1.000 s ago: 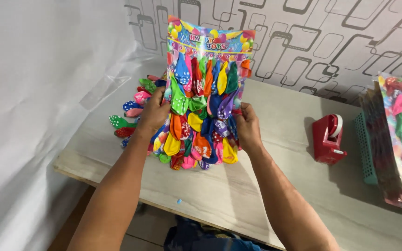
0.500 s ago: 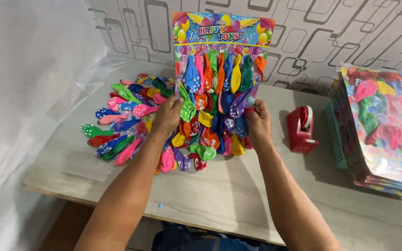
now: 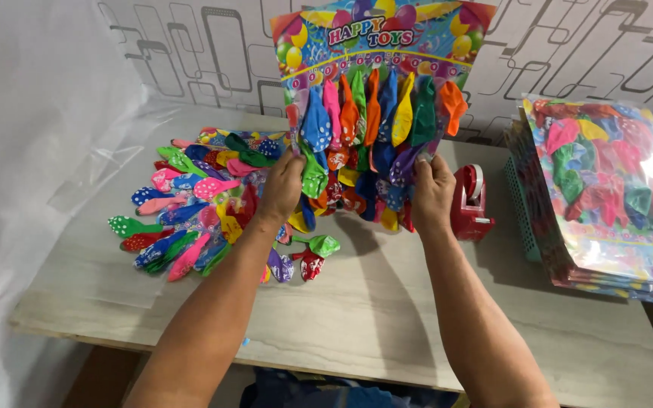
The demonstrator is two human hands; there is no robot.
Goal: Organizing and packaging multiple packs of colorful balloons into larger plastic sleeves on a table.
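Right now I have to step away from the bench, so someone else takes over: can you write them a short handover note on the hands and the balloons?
Left hand and right hand: both grip the lower part of the balloon card, held upright above the table.
Loose balloons lie spread on the table to the left, on a clear plastic sheet.
Red tape dispenser stands right of the card.
Stack of wrapped balloon cards lies far right.
Done: several cards wrapped. Left: this card is unwrapped, not yet on the stack.
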